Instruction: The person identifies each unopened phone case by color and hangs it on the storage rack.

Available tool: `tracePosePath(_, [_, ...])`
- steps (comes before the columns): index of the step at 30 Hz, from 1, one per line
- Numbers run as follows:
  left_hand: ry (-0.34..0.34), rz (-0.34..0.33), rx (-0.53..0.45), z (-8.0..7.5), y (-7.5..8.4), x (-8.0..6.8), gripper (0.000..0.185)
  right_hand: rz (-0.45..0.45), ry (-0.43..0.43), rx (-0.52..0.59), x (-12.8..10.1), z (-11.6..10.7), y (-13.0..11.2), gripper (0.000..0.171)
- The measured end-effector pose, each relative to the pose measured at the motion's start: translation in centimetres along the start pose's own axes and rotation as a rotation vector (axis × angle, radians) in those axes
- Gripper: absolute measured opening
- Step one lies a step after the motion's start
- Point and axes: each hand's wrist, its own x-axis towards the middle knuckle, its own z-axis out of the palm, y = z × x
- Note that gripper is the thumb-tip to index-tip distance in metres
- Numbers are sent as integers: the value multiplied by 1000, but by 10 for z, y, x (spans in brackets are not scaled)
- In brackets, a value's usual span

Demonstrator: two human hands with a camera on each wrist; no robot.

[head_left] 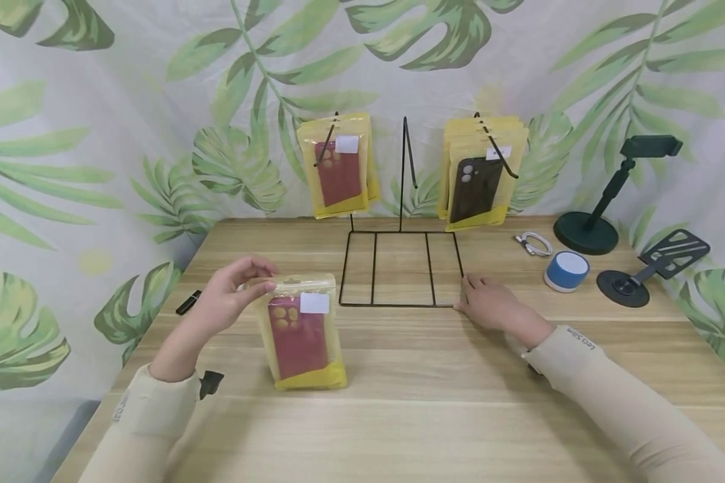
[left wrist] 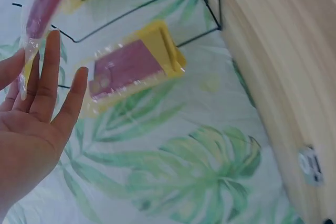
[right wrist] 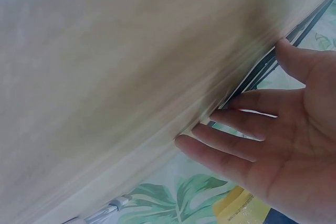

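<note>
Head view shows our left hand (head_left: 226, 298) pinching the top of a red phone case packet (head_left: 300, 332), standing upright on the table (head_left: 435, 396). Our right hand (head_left: 489, 302) rests flat, fingers straight, touching the black wire rack (head_left: 399, 268).

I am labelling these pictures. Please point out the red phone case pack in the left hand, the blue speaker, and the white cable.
red phone case pack (head_left: 300, 333), head view, on the red case.
blue speaker (head_left: 566, 271), head view, on its blue side.
white cable (head_left: 534, 243), head view, on the coil.
</note>
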Motion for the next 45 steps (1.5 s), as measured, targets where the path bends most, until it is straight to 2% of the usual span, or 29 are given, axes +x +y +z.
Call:
tracePosePath(4, [8, 14, -27, 4, 10, 9, 16, -5, 0, 6, 0, 1, 0, 67])
tracePosePath(7, [43, 43, -70, 5, 19, 19, 14, -5, 2, 4, 0, 1, 0, 67])
tracePosePath(14, [225, 115, -211, 2, 46, 54, 15, -28, 20, -35, -1, 2, 1, 65])
tracePosePath(19, [316, 149, -298, 2, 56, 80, 18, -27, 22, -34, -2, 1, 1, 66])
tracePosePath(27, [436, 168, -305, 2, 65, 113, 18, -22, 19, -27, -2, 0, 0, 66])
tracePosePath(32, [453, 144, -301, 0, 63, 125, 16, -12, 17, -20, -1, 0, 0, 66])
tracePosePath(42, [399, 94, -346, 0, 49, 144, 15, -21, 19, -38, -1, 0, 1, 66])
tracePosePath(45, [394, 86, -334, 1, 44, 150, 15, -18, 13, -31, -1, -1, 0, 66])
